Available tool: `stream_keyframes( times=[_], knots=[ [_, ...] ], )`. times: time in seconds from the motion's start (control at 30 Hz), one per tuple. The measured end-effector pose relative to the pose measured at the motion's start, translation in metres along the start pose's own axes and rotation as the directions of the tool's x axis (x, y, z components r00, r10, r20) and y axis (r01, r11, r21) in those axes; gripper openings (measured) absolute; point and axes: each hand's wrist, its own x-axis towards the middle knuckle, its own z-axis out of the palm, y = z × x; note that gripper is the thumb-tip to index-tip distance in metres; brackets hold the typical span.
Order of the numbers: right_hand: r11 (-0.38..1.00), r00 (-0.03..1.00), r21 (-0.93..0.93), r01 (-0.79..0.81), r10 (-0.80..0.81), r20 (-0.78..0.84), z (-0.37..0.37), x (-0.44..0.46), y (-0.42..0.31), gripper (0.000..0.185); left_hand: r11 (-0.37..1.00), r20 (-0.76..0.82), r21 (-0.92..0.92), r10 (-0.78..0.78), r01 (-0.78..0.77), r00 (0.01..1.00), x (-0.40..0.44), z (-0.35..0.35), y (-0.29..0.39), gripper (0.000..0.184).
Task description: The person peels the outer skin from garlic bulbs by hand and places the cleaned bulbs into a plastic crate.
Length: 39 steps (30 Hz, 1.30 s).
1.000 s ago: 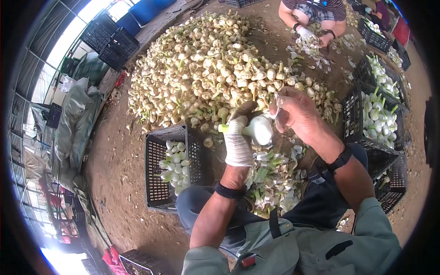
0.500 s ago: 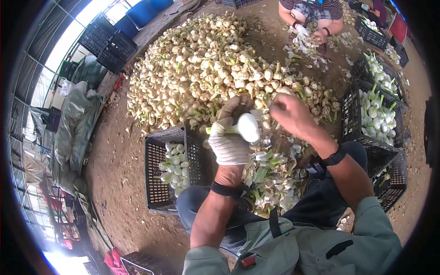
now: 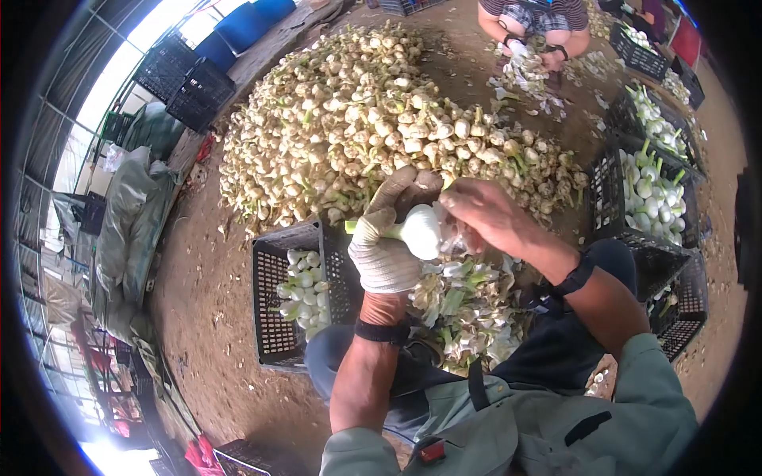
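My left hand point(image 3: 384, 252), in a white knitted glove with soiled fingertips, is closed round the green stem of a garlic bulb point(image 3: 421, 232). The bulb is smooth and white, and its round end points right. Against that end is my bare right hand point(image 3: 494, 217), its fingers pinched on a thin strip of garlic skin point(image 3: 459, 235). Part of the fingertips is hidden. Below both hands lies a heap of stripped skins and leaves point(image 3: 468, 305). Just beyond them spreads a large pile of unpeeled garlic point(image 3: 341, 119).
A black crate point(image 3: 274, 361) with white bulbs stands at my left knee. On the right, a crate point(image 3: 607, 194) holds more bulbs, beside other crates. Another person point(image 3: 536, 24) squats at the back, hands over scattered skins. Blue barrels point(image 3: 242, 28) stand far left.
My right hand has moved left onto the bulb's end and now pulls at skin there. My left hand and the bulb have shifted slightly left.
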Motion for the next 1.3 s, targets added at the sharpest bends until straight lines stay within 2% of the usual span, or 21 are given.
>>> stream_keyframes(
  times=[0.07,0.13,0.2,0.27,0.3,0.33,0.4,0.43,0.47,0.53,0.6,0.67,0.73,0.77,0.8,0.87,0.93,1.0,1.07,1.17,1.3],
  knots=[
    [0.995,0.999,-0.090,-0.041,0.041,0.004,0.001,0.002,0.012,0.028,0.998,0.011,-0.015,-0.068,0.068,0.998,0.001,-0.001,-0.003,0.055],
    [0.885,0.993,-0.452,0.113,-0.088,0.077,0.000,0.002,0.027,0.015,0.991,0.002,-0.133,0.000,0.000,1.000,0.005,0.004,-0.007,0.054],
    [0.459,0.972,-0.862,0.216,-0.015,0.236,-0.009,0.002,0.054,0.013,0.993,-0.033,-0.061,0.098,-0.100,0.995,0.011,-0.001,-0.005,0.052],
    [0.460,0.980,-0.865,0.198,-0.070,0.187,-0.005,-0.005,0.067,0.015,0.994,-0.118,-0.021,0.104,-0.107,0.988,0.012,-0.004,-0.003,0.052],
    [0.450,0.985,-0.877,0.168,-0.113,0.131,-0.009,-0.014,0.073,0.020,0.990,0.083,-0.090,0.119,-0.111,0.989,0.019,-0.025,-0.007,0.052],
    [0.497,0.965,-0.843,0.204,-0.249,0.087,-0.011,-0.015,0.086,0.021,0.984,0.047,0.077,0.157,-0.161,0.986,0.023,-0.025,-0.011,0.052],
    [0.727,0.989,-0.678,0.105,-0.145,-0.002,-0.019,-0.019,0.068,0.015,0.971,-0.043,0.197,0.148,-0.136,0.988,0.020,-0.007,-0.021,0.050],
    [0.955,0.987,-0.285,-0.087,0.044,-0.152,-0.014,-0.018,0.060,0.029,0.964,-0.066,0.253,0.107,-0.087,0.992,0.021,-0.008,-0.025,0.052],
    [0.960,0.955,-0.019,-0.278,0.275,-0.110,-0.018,-0.022,0.048,0.049,0.947,-0.088,0.319,0.074,-0.043,0.993,0.025,-0.009,-0.028,0.054],
    [0.946,0.929,0.204,-0.250,0.294,-0.223,-0.015,-0.035,0.037,0.057,0.940,0.007,0.340,0.036,-0.036,0.999,0.029,0.000,-0.044,0.057],
    [0.725,0.973,0.652,-0.222,0.212,0.095,-0.023,-0.042,0.035,0.066,0.635,0.176,0.758,0.018,-0.148,0.984,0.024,0.031,-0.064,0.061],
    [0.800,0.983,0.591,-0.109,0.177,-0.058,-0.028,-0.047,0.028,0.052,0.481,0.260,0.855,-0.076,-0.193,0.963,0.015,0.054,-0.078,0.084],
    [0.612,0.904,0.785,0.093,0.278,-0.325,-0.045,-0.066,0.013,0.043,0.505,0.314,0.834,-0.107,-0.220,0.943,0.004,0.067,-0.074,0.091],
    [0.577,0.951,0.797,0.177,0.109,-0.290,-0.072,-0.078,0.011,0.044,0.367,0.365,0.874,-0.063,-0.319,0.929,0.005,0.064,-0.069,0.089],
    [0.525,0.965,0.814,0.248,-0.064,-0.253,-0.106,-0.092,0.008,0.045,0.391,0.365,0.862,-0.035,-0.323,0.930,0.005,0.059,-0.065,0.083],
    [0.605,0.817,0.615,0.506,-0.108,-0.566,-0.167,-0.112,0.000,0.050,0.639,0.195,0.752,0.020,-0.163,0.981,0.002,0.048,-0.059,0.077],
    [0.596,0.554,0.472,0.650,0.054,-0.831,-0.214,-0.130,0.005,0.052,0.764,0.050,0.643,0.019,-0.047,0.999,0.000,0.049,-0.043,0.066],
    [0.609,0.533,0.546,0.576,0.227,-0.815,-0.252,-0.143,0.035,0.052,0.790,-0.009,0.613,0.039,-0.025,0.999,-0.003,0.044,-0.031,0.062],
    [0.703,0.710,0.624,0.340,0.243,-0.661,-0.297,-0.151,0.107,0.046,0.799,-0.058,0.601,0.069,-0.020,0.996,-0.007,0.042,-0.029,0.062],
    [0.927,0.608,0.318,-0.200,0.372,-0.702,-0.261,-0.119,0.151,0.037,0.792,-0.106,0.610,0.063,0.015,0.992,-0.012,0.042,-0.028,0.057],
    [0.763,0.483,0.043,-0.645,0.450,-0.752,-0.268,-0.082,0.252,0.039,0.657,-0.163,0.744,0.000,0.123,0.987,-0.012,0.030,-0.030,0.053]
  ],
)
